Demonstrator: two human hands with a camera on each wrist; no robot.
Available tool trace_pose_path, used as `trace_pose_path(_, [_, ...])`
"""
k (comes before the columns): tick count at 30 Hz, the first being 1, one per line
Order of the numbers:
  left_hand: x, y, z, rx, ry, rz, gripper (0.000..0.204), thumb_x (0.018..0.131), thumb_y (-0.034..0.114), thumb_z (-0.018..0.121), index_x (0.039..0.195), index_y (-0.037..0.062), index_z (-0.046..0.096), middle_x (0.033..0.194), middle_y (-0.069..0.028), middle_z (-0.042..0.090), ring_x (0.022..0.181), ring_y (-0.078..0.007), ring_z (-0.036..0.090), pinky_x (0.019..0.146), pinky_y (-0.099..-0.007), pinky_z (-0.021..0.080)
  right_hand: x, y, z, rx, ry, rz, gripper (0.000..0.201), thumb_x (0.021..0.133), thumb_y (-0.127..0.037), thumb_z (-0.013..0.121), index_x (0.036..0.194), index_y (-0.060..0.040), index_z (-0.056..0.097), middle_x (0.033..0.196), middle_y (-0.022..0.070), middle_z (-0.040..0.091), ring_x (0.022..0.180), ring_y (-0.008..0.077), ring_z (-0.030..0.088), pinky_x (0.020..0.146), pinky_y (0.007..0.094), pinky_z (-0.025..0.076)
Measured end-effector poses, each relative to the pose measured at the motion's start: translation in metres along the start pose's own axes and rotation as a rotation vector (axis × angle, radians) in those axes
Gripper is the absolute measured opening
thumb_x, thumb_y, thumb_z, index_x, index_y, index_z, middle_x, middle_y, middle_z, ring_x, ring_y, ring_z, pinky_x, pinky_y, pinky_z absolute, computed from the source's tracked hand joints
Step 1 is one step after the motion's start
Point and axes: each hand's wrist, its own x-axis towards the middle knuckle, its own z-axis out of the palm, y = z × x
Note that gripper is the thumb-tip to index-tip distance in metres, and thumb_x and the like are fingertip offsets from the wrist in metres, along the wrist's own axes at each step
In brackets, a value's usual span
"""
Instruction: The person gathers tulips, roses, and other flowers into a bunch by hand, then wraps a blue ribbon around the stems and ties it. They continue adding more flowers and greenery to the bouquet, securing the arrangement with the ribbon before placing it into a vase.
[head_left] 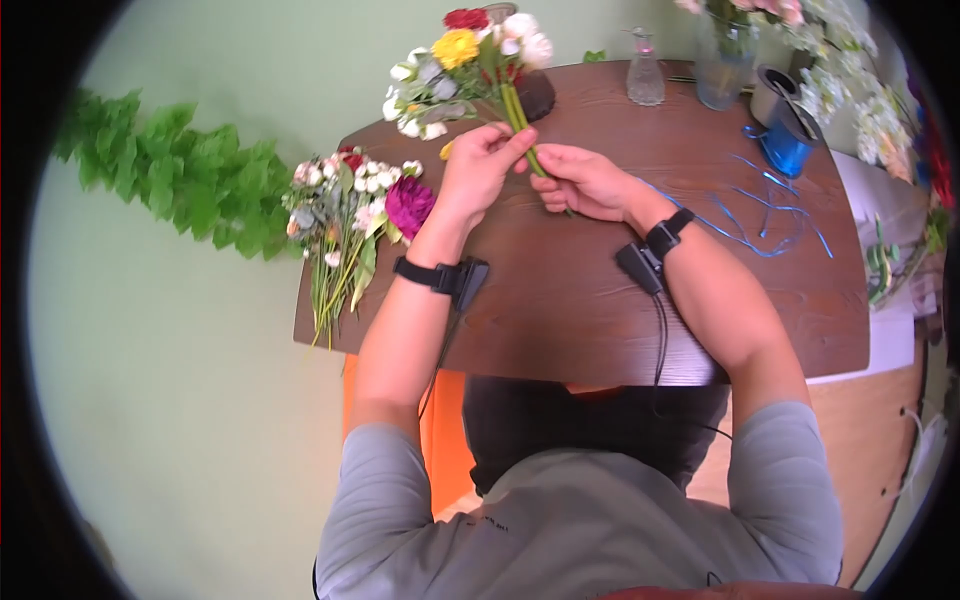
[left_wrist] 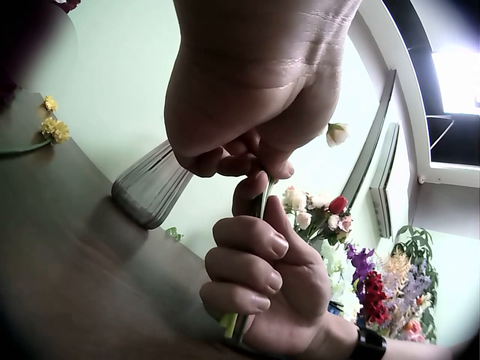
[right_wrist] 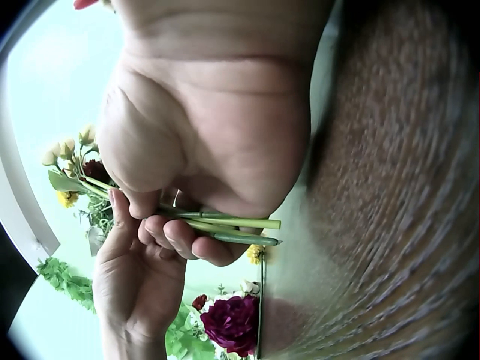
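Both hands hold a bouquet of artificial flowers by its green stems (head_left: 513, 103) over the far part of the table. Its heads fan out above: a yellow flower (head_left: 455, 48), a red flower (head_left: 466, 18) and pale blossoms (head_left: 527, 38). My left hand (head_left: 475, 172) pinches the stems between thumb and fingers just under the heads. Lower down, my right hand (head_left: 583, 183) has its fingers curled round them, as the left wrist view also shows. In the right wrist view, cut stem ends (right_wrist: 264, 223) stick out past the right hand's fingers.
A second pile of flowers with a purple bloom (head_left: 409, 206) lies at the table's left edge. On the right are a blue ribbon spool (head_left: 787, 148) with loose ribbon (head_left: 765, 240), a small glass bottle (head_left: 646, 75) and a glass vase (head_left: 722, 70). Green leaves (head_left: 185, 170) hang on the left.
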Motion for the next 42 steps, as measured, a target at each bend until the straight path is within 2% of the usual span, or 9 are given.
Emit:
trace_pose_path(9, [-0.024, 0.006, -0.019, 0.12, -0.018, 0.034, 0.03, 0.098, 0.014, 0.076, 0.122, -0.0028, 0.072, 0.094, 0.0028, 0.07, 0.088, -0.0052, 0.062, 0.083, -0.0224, 0.051, 0.004, 0.003, -0.001, -0.112, 0.094, -0.08, 0.02, 0.113, -0.03, 0.048, 0.11, -0.0121, 0.055, 0.081, -0.0067, 0.041, 0.07, 0.0057, 0.036, 0.066, 0.0212, 0.034])
trace_pose_path(12, [-0.049, 0.013, -0.047, 0.212, 0.091, 0.04, 0.03, 0.097, 0.013, 0.076, 0.124, 0.0003, 0.072, 0.093, 0.0034, 0.069, 0.088, -0.0043, 0.062, 0.082, -0.0212, 0.051, 0.005, 0.003, -0.004, -0.118, 0.115, -0.091, 0.02, 0.114, -0.03, 0.047, 0.11, -0.0125, 0.055, 0.081, -0.0068, 0.042, 0.07, 0.0054, 0.036, 0.066, 0.0212, 0.034])
trace_pose_path(15, [-0.076, 0.004, -0.092, 0.245, 0.313, 0.038, 0.022, 0.099, 0.012, 0.074, 0.119, 0.0022, 0.072, 0.089, 0.0034, 0.069, 0.078, -0.0008, 0.059, 0.066, -0.0173, 0.045, 0.006, 0.002, -0.006, -0.119, 0.136, -0.102, 0.019, 0.114, -0.029, 0.046, 0.11, -0.013, 0.055, 0.081, -0.0066, 0.042, 0.07, 0.0055, 0.036, 0.066, 0.021, 0.034])
trace_pose_path(18, [-0.098, -0.021, -0.147, 0.379, 0.575, 0.159, 0.021, 0.1, 0.016, 0.072, 0.116, 0.0026, 0.071, 0.081, 0.0014, 0.069, 0.069, -0.0037, 0.059, 0.062, -0.0199, 0.046, 0.006, 0.002, -0.005, -0.112, 0.138, -0.111, 0.019, 0.114, -0.029, 0.046, 0.11, -0.0132, 0.055, 0.081, -0.0064, 0.042, 0.07, 0.0057, 0.036, 0.065, 0.021, 0.034])
trace_pose_path(22, [-0.126, -0.042, -0.216, 0.814, 0.863, 0.06, 0.024, 0.097, 0.02, 0.073, 0.112, 0.0022, 0.075, 0.076, -0.0026, 0.068, 0.066, -0.0099, 0.061, 0.064, -0.0271, 0.05, 0.007, 0.003, -0.007, -0.11, 0.135, -0.119, 0.019, 0.114, -0.03, 0.047, 0.11, -0.0134, 0.055, 0.081, -0.0063, 0.042, 0.07, 0.006, 0.036, 0.065, 0.0211, 0.034])
trace_pose_path(23, [-0.129, -0.048, -0.229, 0.832, 0.889, 0.009, 0.027, 0.093, 0.023, 0.076, 0.11, 0.0024, 0.076, 0.078, -0.0061, 0.069, 0.069, -0.0164, 0.065, 0.067, -0.0325, 0.053, 0.007, 0.004, -0.007, -0.11, 0.138, -0.117, 0.019, 0.114, -0.03, 0.047, 0.11, -0.0134, 0.055, 0.081, -0.0063, 0.042, 0.07, 0.006, 0.037, 0.065, 0.0211, 0.034])
trace_pose_path(27, [-0.141, -0.06, -0.248, 1.034, 0.741, -0.187, 0.03, 0.086, 0.024, 0.081, 0.108, 0.0033, 0.077, 0.085, -0.0111, 0.072, 0.08, -0.0255, 0.07, 0.077, -0.0385, 0.055, 0.007, 0.002, -0.005, -0.11, 0.147, -0.111, 0.018, 0.114, -0.029, 0.047, 0.11, -0.0133, 0.055, 0.08, -0.0062, 0.042, 0.07, 0.0061, 0.037, 0.065, 0.0214, 0.034])
trace_pose_path(33, [-0.139, -0.067, -0.248, 1.009, 0.751, -0.284, 0.029, 0.083, 0.023, 0.084, 0.102, 0.0022, 0.076, 0.086, -0.0106, 0.074, 0.079, -0.024, 0.07, 0.076, -0.0374, 0.055, 0.006, 0.0, -0.001, -0.114, 0.163, -0.111, 0.017, 0.114, -0.028, 0.047, 0.111, -0.0129, 0.055, 0.08, -0.0061, 0.042, 0.07, 0.0061, 0.037, 0.066, 0.0214, 0.035])
trace_pose_path(42, [-0.132, -0.065, -0.259, 0.836, 0.851, -0.129, 0.02, 0.091, 0.016, 0.078, 0.102, 0.0, 0.074, 0.084, -0.0075, 0.073, 0.073, -0.0181, 0.065, 0.072, -0.0329, 0.054, 0.005, -0.001, 0.0, -0.122, 0.157, -0.106, 0.019, 0.114, -0.029, 0.047, 0.11, -0.013, 0.056, 0.081, -0.0066, 0.042, 0.071, 0.0056, 0.037, 0.066, 0.0209, 0.035])
